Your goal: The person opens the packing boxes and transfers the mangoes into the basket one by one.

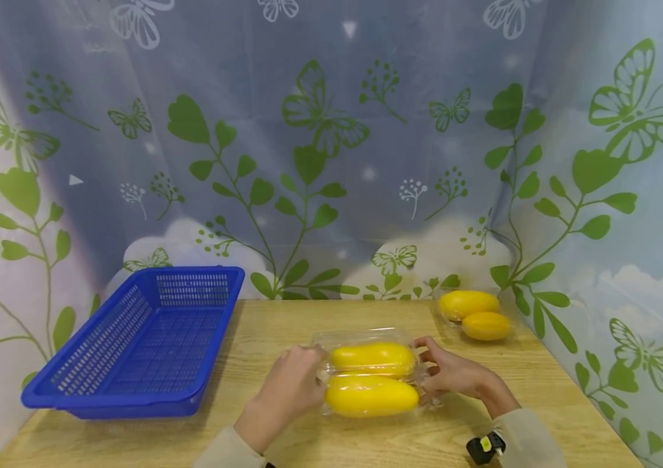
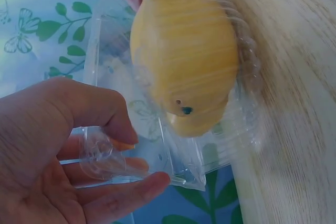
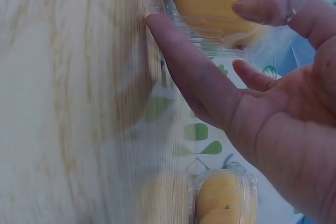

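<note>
A clear plastic clamshell box [image 1: 366,337] with two oval yellow fruits [image 1: 371,395] in it sits on the table in front of me. My left hand [image 1: 296,383] is at its left end. Seen from the left wrist, the thumb and curled fingers pinch a corner of the clear lid [image 2: 100,153]. At the right end is my right hand [image 1: 454,374]. In the right wrist view its fingers [image 3: 197,69] extend fairly straight along the box, and clear plastic overlaps the thumb. The exact kind of fruit cannot be told.
A blue plastic basket [image 1: 203,383] with slotted walls stands on the left of the wooden table [image 1: 267,331]. Another clear box with two yellow fruits [image 1: 468,304] sits at the back right. A patterned curtain [image 1: 238,78] hangs behind the table.
</note>
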`<move>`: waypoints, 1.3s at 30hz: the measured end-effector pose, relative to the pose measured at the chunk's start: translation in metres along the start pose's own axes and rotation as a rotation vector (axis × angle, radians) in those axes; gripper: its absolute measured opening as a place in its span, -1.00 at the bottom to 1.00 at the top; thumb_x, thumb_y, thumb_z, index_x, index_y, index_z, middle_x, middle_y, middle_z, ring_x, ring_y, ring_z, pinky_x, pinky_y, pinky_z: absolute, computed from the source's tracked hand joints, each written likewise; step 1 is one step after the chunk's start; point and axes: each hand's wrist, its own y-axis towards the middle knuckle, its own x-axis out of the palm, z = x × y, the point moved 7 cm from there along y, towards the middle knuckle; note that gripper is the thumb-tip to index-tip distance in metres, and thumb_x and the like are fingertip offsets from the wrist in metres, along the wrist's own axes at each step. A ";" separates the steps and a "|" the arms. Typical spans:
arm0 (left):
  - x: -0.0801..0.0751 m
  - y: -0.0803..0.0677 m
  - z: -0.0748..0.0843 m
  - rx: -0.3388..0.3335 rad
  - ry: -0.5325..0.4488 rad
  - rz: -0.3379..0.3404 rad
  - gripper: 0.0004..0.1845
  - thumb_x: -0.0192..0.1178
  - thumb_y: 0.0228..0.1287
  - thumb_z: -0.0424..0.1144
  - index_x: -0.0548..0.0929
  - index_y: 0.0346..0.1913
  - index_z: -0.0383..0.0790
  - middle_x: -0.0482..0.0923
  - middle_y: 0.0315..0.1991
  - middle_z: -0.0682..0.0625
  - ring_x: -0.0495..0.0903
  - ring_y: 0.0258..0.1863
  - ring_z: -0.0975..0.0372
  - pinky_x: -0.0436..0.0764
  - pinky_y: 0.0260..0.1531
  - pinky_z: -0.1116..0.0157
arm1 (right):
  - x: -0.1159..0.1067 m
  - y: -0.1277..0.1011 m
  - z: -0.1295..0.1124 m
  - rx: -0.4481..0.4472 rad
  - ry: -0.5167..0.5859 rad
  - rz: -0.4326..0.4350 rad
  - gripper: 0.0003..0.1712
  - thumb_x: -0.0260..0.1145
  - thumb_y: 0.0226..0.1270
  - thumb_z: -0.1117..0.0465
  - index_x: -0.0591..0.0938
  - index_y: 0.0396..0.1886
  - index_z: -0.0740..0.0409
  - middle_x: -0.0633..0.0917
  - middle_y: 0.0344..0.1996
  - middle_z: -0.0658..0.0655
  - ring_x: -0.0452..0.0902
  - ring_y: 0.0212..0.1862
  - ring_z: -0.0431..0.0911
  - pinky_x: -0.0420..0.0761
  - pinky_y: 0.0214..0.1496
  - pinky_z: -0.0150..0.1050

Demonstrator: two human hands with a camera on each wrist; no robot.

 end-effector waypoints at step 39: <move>-0.033 0.006 -0.018 -0.073 -0.329 0.145 -0.57 0.35 0.31 -0.47 0.65 0.24 -0.31 0.68 0.21 -0.20 0.70 0.15 -0.06 0.78 -0.03 0.16 | 0.005 0.002 -0.002 0.009 0.027 0.021 -0.17 0.23 0.52 0.27 -0.06 0.53 0.29 0.32 0.33 0.51 0.68 0.07 0.04 0.78 -0.16 -0.20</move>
